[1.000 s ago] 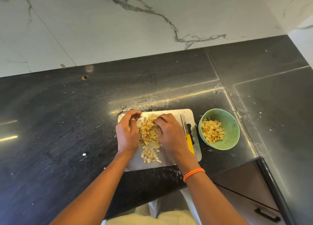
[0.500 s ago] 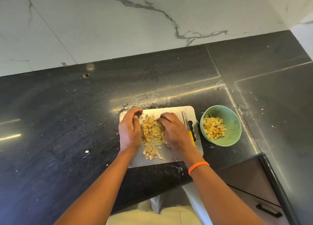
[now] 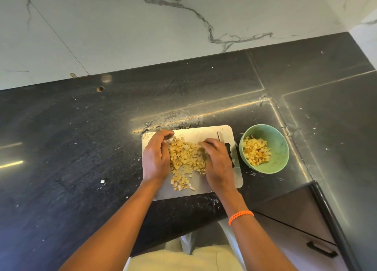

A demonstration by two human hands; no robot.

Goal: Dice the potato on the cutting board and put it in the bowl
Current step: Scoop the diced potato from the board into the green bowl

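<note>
Just below the middle of the frame, the left hand (image 3: 156,158) and right hand (image 3: 217,160) cup their curled fingers against either side of the diced potato (image 3: 186,160) heaped on the cutting board (image 3: 195,131), seemingly gathering it. Next comes lifting the pile right into the green bowl (image 3: 279,148), already part-filled, without dropping cubes. Crumbs fleck the dark surface (image 3: 71,148) below a marble wall (image 3: 122,25).
</note>
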